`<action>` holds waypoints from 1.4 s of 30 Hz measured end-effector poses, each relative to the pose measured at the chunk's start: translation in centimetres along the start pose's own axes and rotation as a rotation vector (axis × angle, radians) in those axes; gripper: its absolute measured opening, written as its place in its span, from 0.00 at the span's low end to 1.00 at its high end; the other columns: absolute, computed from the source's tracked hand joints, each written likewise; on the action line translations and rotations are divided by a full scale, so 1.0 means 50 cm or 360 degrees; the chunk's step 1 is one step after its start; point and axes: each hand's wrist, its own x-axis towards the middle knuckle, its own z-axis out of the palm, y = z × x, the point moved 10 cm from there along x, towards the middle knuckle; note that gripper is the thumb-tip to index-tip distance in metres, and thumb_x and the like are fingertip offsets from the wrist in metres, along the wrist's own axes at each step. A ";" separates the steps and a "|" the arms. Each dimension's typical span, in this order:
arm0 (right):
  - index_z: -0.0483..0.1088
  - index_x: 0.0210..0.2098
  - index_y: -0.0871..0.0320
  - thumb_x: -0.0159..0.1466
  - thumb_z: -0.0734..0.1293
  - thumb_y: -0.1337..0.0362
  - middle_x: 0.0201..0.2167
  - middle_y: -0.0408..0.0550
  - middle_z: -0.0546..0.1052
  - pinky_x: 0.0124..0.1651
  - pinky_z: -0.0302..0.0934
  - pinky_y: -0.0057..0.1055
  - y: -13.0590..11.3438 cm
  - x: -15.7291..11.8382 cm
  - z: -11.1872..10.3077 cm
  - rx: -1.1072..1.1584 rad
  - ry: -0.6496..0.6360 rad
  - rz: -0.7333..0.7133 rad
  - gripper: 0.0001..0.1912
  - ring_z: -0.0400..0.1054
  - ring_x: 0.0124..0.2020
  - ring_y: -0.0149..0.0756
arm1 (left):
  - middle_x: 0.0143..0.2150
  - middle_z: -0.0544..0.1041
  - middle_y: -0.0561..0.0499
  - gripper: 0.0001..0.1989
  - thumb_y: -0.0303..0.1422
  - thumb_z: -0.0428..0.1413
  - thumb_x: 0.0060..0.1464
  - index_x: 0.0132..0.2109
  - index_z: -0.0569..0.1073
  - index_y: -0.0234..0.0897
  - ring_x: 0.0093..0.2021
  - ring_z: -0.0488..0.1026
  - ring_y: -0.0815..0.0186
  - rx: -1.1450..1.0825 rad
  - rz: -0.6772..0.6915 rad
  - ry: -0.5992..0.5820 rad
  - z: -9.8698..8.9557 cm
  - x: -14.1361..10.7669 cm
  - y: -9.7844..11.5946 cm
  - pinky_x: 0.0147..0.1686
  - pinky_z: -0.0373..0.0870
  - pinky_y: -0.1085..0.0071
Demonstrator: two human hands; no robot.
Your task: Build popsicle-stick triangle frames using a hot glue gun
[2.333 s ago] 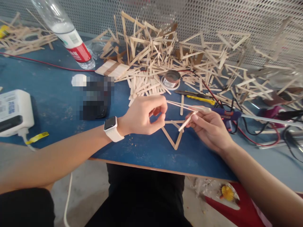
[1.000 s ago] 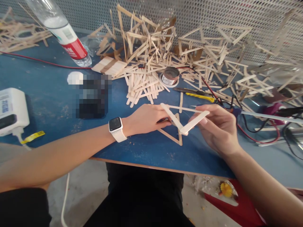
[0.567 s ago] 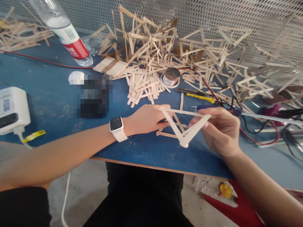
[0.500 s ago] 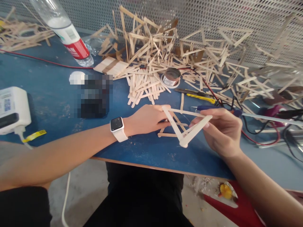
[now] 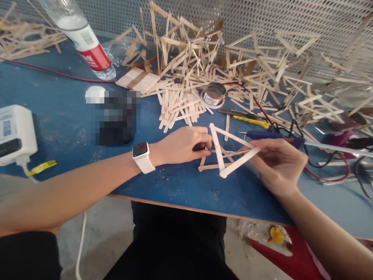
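My right hand (image 5: 279, 165) pinches one corner of a triangle of pale wooden craft sticks (image 5: 237, 162), raised over the table and tilted. My left hand (image 5: 188, 144), with a white watch on the wrist, is closed at the fingertips just left of the triangle. A thin craft stick (image 5: 215, 151) runs rightward from those fingertips, partly hidden behind the triangle. Below lies another frame of joined craft sticks (image 5: 208, 168) on the blue table, partly covered. A fine clear strand shows near my right fingers. The blue-handled tool (image 5: 262, 134) lies just behind my right hand.
A large heap of loose and joined sticks (image 5: 180, 105) fills the back of the table (image 5: 175, 186). A round tin (image 5: 215, 93), a yellow cutter (image 5: 250, 121), a water bottle (image 5: 93, 54), a white box (image 5: 17, 128) and cables stand around. Perforated metal mesh (image 5: 247, 19) rises behind.
The triangle has turned in my right hand, its left corner tipping up and showing more of its opening. Both hands have shifted only slightly, the right one a little rightward.
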 end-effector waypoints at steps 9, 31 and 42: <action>0.84 0.45 0.45 0.63 0.81 0.61 0.36 0.45 0.88 0.36 0.83 0.42 -0.025 -0.009 -0.006 -0.0140 0.0219 -0.0269 0.11 0.83 0.32 0.44 | 0.37 0.82 0.50 0.12 0.38 0.61 0.74 0.42 0.84 0.37 0.34 0.78 0.68 -0.0015 0.0376 0.0386 -0.058 -0.017 0.032 0.35 0.70 0.71; 0.83 0.46 0.46 0.65 0.81 0.57 0.37 0.46 0.87 0.38 0.83 0.37 -0.008 -0.003 -0.004 -0.0096 0.0180 -0.0140 0.11 0.84 0.34 0.41 | 0.77 0.66 0.48 0.16 0.38 0.60 0.73 0.64 0.79 0.60 0.78 0.63 0.52 0.0465 0.0251 0.0377 -0.093 0.000 0.065 0.76 0.62 0.40; 0.84 0.45 0.49 0.62 0.82 0.66 0.34 0.42 0.88 0.37 0.82 0.28 -0.041 0.002 0.002 -0.0146 0.0166 -0.0241 0.13 0.84 0.32 0.36 | 0.77 0.66 0.48 0.10 0.34 0.63 0.70 0.53 0.86 0.54 0.79 0.62 0.46 0.0145 0.0468 0.0529 -0.069 0.000 0.061 0.77 0.60 0.37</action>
